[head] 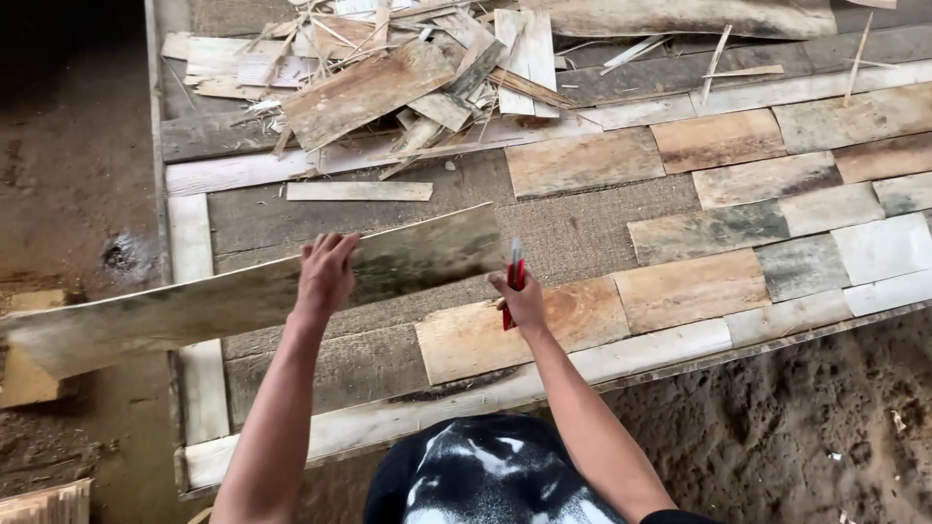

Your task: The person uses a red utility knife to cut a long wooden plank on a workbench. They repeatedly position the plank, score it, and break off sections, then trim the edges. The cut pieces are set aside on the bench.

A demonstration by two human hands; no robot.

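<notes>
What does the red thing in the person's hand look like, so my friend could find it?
Start at the big wooden panel made of pale and brown pieces. Near its front edge, the right hand holds a thin red tool, upright. It is the only bright red thing among all the wood.

Illumination is soft, diffuse daylight, evenly spread over the worktop (pixel 582 233); no hard-edged shadows and no glare are present. Pale boards toward the right edge of the worktop read brightest without clipping; the far left corner falls into deep darkness with no recoverable detail. A faint shadow lies beneath the long thin board (pixel 243 291) near the left edge. Focus is adequate across the central area; wood grain and the woven backing texture are legible. The left hand (pixel 325 275) and right hand (pixel 524 301) show slight motion softness. Straight boards bow mildly toward the frame borders, indicating wide-angle distortion; fine detail appears smeared by compression.
</notes>
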